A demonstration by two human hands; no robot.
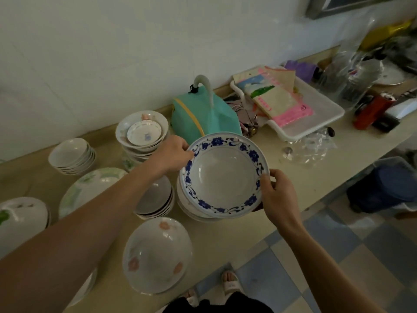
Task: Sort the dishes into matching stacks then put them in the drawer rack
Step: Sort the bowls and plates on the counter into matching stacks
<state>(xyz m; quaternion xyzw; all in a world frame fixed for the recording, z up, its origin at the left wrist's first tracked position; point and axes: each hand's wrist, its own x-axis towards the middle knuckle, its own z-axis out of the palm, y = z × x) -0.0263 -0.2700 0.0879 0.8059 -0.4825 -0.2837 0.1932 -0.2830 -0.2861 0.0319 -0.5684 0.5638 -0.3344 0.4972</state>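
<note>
Left hand (pixel 172 153) grips the far-left rim of the blue-patterned plate (pixel 224 175), fingers curled over the edge; right hand (pixel 276 195) pinches the near-right rim, thumb on top. Plate is held tilted, directly above a stack of white plates (pixel 191 210) near the front edge of the table (pixel 237 236); contact with the stack cannot be determined. Just left of that stack: a pile of shallow bowls with dark rims (pixel 158 201). Nearer the person: single pink-flowered bowl (pixel 156 254). Further left: green-patterned plate (pixel 90 188), a stack of small white bowls (pixel 72 155), and a taller mixed stack with a small saucer on top (pixel 142 132) near the wall. Behind the held plate: teal bag (pixel 203 116). To the right: white tray (pixel 316 114) holding packets.
</note>
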